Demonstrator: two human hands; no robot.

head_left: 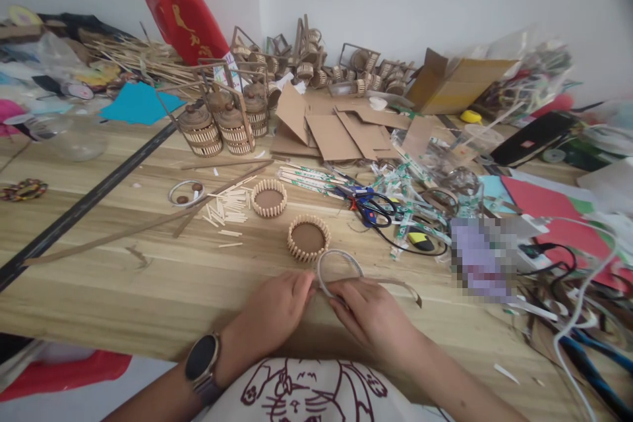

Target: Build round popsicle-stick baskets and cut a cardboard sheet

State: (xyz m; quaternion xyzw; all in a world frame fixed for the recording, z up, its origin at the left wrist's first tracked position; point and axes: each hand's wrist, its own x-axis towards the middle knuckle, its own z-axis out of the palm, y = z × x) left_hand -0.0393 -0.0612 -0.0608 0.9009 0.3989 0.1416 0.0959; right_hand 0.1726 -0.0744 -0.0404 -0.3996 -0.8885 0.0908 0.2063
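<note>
The right hand (368,308) pinches the near side of a curled strip (339,252); the left hand (277,303) has its fingertips drawn together at the strip's left side, though whether they grip it one cannot tell. The strip appears only partly coiled: its loop opens toward the person, while the free tail runs long-ways rightward past the right hand, its tip bending nearer. Just beyond the hands, two cups (309,237) already have stick walls, uncovered on top; loose sticks (227,208) lie beyond the left hand.
</note>
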